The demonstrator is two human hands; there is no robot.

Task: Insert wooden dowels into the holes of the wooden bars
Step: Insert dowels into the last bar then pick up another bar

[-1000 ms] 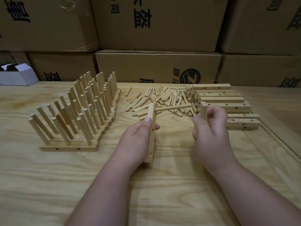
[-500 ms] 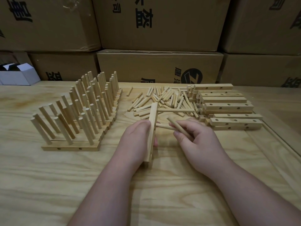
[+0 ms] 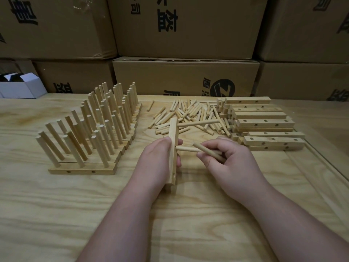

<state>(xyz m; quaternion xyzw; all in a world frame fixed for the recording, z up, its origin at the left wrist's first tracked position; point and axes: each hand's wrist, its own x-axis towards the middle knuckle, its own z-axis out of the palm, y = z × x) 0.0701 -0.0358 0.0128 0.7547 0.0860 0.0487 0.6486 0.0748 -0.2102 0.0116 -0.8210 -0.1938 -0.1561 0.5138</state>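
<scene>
While the left hand (image 3: pixel 157 163) grips a wooden bar (image 3: pixel 173 148) on edge on the table (image 3: pixel 56 214), the right hand (image 3: pixel 226 163) pinches two dowels (image 3: pixel 205 151), one entering the bar's middle hole.

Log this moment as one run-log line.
left hand: grips upright bar | right hand: holds two dowels | top dowel: inserted

Plywood table (image 3: pixel 56 214): dowels (image 3: pixel 190 115), bars (image 3: pixel 264 123).

The left hand (image 3: pixel 158 163) hides the bar's (image 3: pixel 173 148) left face. Behind the bar, the cardboard boxes (image 3: pixel 186 78) run past the frame edges, their printed characters cut off.
</scene>
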